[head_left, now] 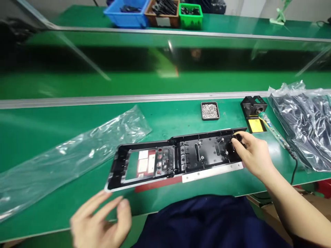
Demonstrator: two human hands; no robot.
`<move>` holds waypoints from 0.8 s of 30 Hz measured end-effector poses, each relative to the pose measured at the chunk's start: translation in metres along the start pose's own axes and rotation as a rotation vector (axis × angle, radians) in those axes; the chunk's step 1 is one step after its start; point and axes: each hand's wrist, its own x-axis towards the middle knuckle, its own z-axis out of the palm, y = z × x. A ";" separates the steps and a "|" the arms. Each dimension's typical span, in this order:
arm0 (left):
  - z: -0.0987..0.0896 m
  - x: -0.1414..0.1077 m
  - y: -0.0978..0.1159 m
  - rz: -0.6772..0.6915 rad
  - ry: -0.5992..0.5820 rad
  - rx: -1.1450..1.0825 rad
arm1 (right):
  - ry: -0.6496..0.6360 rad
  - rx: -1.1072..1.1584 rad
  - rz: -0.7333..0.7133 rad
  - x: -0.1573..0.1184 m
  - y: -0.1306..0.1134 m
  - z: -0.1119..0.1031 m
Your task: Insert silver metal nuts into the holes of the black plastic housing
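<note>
Panel [176,160] lies flat, right hand [254,153] gripping its right end.

Green bench [181,113] bears black panel [178,158], perhaps screw tray [210,111].

Readable text: none on any surface in this view.
Black panel [178,156]: white and red patches inside its left window; whether they carry print cannot be told, too small and blurred.
White strip [212,171] along the panel's near edge: blank, only small holes show.
Brown bin [162,13] on the far bench: a pale label on its front, nothing legible.
Blue bin [126,15] and green bin [190,16]: no markings that can be read.
Yellow pad [254,124] by the black stand: plain.
Screw tray [210,111]: no marking.
Plastic bags [305,120]: glare only, no print made out.
</note>
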 end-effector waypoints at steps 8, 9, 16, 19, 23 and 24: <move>0.029 -0.023 0.067 0.136 0.028 -0.226 | -0.043 -0.081 0.083 0.000 0.016 0.016; 0.034 -0.023 0.070 0.183 0.024 -0.242 | -0.048 -0.078 0.080 0.001 0.017 0.017; 0.064 0.006 0.092 0.604 -0.157 -0.243 | -0.078 -0.112 0.029 0.005 0.018 0.031; 0.076 0.023 0.107 0.744 -0.229 -0.244 | -0.069 -0.124 0.007 0.006 0.012 0.034; 0.095 0.039 0.135 0.960 -0.140 -0.212 | 0.029 -0.094 -0.024 0.000 0.008 0.031; 0.101 0.042 0.143 0.995 -0.097 -0.191 | 0.087 -0.043 -0.022 -0.004 0.010 0.029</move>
